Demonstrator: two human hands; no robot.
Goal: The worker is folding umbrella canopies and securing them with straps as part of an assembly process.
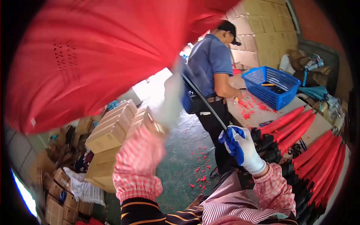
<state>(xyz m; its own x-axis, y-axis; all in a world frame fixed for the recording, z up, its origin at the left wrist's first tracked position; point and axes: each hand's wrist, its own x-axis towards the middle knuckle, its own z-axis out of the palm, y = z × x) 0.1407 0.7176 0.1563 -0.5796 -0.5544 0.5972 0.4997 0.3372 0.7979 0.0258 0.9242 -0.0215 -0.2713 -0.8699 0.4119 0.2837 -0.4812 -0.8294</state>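
A large red umbrella fills the upper left, its canopy loose and partly spread. Its dark shaft slants down to my right hand, whose white glove with blue palm is wrapped round the lower end. My left hand, also gloved, is raised beside the shaft just below the canopy. Motion smears its fingers, so whether it touches the umbrella is unclear. Near my right hand, folded red umbrellas with black handles lie in rows on the table.
A person in a blue shirt stands ahead at the table, next to a blue plastic basket and scattered red scraps. Cardboard boxes are stacked at left, others at the back. Red scraps dot the green floor.
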